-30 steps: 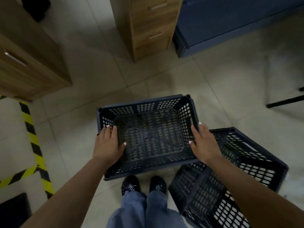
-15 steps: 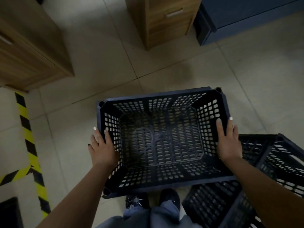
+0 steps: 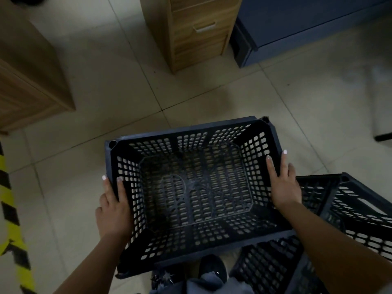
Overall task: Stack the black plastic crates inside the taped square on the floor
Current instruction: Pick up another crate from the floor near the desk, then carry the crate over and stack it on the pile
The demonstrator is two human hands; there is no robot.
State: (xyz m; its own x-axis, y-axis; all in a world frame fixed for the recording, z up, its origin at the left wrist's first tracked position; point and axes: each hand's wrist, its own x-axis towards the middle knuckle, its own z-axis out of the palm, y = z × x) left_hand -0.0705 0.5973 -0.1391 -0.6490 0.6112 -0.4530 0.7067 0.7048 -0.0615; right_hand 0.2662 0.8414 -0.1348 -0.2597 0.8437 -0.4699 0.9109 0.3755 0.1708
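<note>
A black perforated plastic crate [image 3: 195, 194] is held open side up in front of me, above the floor and my shoes. My left hand [image 3: 113, 209] grips its left wall, fingers hooked over the rim. My right hand [image 3: 283, 183] grips the right wall the same way. More black crates [image 3: 343, 219] lie at the lower right, partly under the held one and behind my right forearm. Yellow and black tape [image 3: 10, 219] marks the floor at the far left edge; the square it bounds is mostly out of view.
A wooden drawer unit [image 3: 197, 32] stands ahead at the top centre, a blue cabinet [image 3: 307, 24] to its right, and a wooden cabinet [image 3: 27, 81] at the upper left. Beige floor tiles [image 3: 106, 81] lie between them. A dark furniture foot [image 3: 384, 135] shows at the right edge.
The held crate has come up closer to the camera and looks larger. The view has swung so the tape sits further left and the cabinets shifted right. Both hands keep their hold.
</note>
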